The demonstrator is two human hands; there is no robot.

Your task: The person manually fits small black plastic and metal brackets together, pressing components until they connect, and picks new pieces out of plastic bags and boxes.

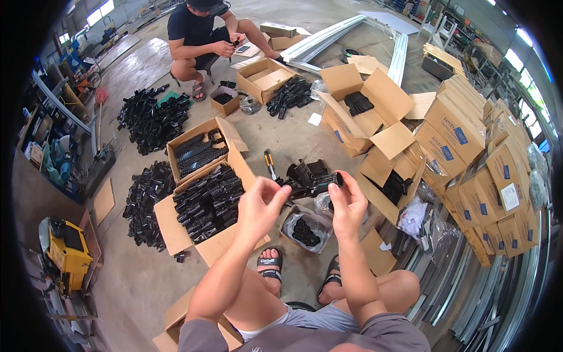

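Observation:
My right hand grips a black plastic part between thumb and fingers, in front of my chest. The part is short and tube-like, with a rounded end by my fingertips. My left hand is closed in a pinch just left of it; what its fingertips hold is too small to make out. Beyond my hands, several similar black parts lie heaped on the floor. A screwdriver with an orange and black handle rests beside the heap. Below my hands stands a small lined box of small black pieces.
To the left, open cartons hold rows of black parts, with loose piles beyond. More open cartons and stacked boxes stand at right, near long metal profiles. A seated co-worker handles a small dark piece at the far side.

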